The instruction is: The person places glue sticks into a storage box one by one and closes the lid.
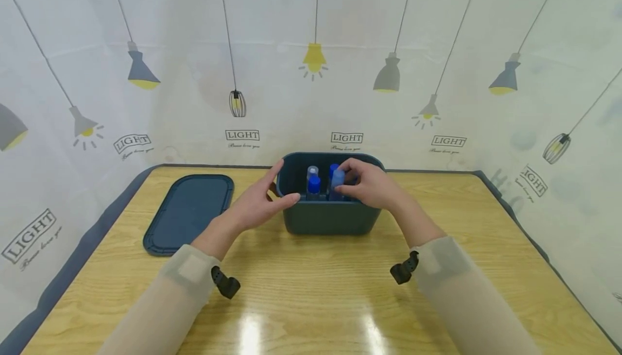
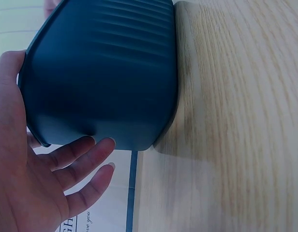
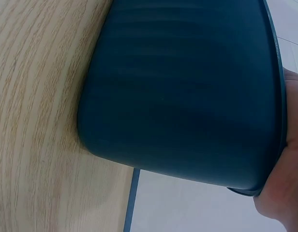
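Observation:
A dark teal storage bin point(image 1: 331, 219) stands on the table with several small bottles upright inside. Among them are one with a clear top point(image 1: 312, 171) and one with a dark blue cap point(image 1: 314, 184). My right hand point(image 1: 371, 183) reaches over the bin's right side and pinches a bottle with a lighter blue top point(image 1: 337, 179) between thumb and fingers; its lower part is hidden by the wall. At the bin's left end, my left hand point(image 1: 257, 201) is spread, thumb at the rim. In the left wrist view its loosely bent fingers point(image 2: 91, 157) lie against the outer wall.
A flat dark teal lid point(image 1: 189, 212) with a raised edge lies on the wooden table point(image 1: 311, 279), left of the bin. Close behind the bin, a pale curtain point(image 1: 286, 101) printed with lamps hangs around the table's back and sides.

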The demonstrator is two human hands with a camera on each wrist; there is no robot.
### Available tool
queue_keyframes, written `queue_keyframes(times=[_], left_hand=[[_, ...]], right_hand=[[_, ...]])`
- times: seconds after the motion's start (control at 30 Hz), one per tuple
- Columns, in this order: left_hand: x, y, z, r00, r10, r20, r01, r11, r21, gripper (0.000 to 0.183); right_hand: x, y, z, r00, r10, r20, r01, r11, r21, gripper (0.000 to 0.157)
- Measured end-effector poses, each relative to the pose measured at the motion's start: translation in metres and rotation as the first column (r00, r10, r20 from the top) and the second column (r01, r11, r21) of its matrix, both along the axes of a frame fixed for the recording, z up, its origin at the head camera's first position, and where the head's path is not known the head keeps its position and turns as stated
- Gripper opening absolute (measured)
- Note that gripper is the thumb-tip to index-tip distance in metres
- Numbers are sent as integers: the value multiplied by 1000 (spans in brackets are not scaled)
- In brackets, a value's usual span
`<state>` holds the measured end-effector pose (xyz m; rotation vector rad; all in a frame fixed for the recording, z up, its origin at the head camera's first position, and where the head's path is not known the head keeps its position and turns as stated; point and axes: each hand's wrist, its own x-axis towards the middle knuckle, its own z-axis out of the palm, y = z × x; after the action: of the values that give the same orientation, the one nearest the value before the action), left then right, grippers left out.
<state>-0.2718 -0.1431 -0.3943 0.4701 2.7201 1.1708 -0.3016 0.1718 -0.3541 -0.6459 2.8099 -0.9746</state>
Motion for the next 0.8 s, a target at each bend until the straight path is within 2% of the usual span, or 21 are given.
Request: queue_keyframes(times=[0.23,0.8], left_hand=[[1,0,0,1000,1,-4,-1,1000,-3,104],[0,1,-1,1000,8,-13,-9,1000,-20,105]], right_hand=[[0,-4,1,999,-25,47,24,999,34,33],[2,-6,3,999,-38,38,34,994,106,30]])
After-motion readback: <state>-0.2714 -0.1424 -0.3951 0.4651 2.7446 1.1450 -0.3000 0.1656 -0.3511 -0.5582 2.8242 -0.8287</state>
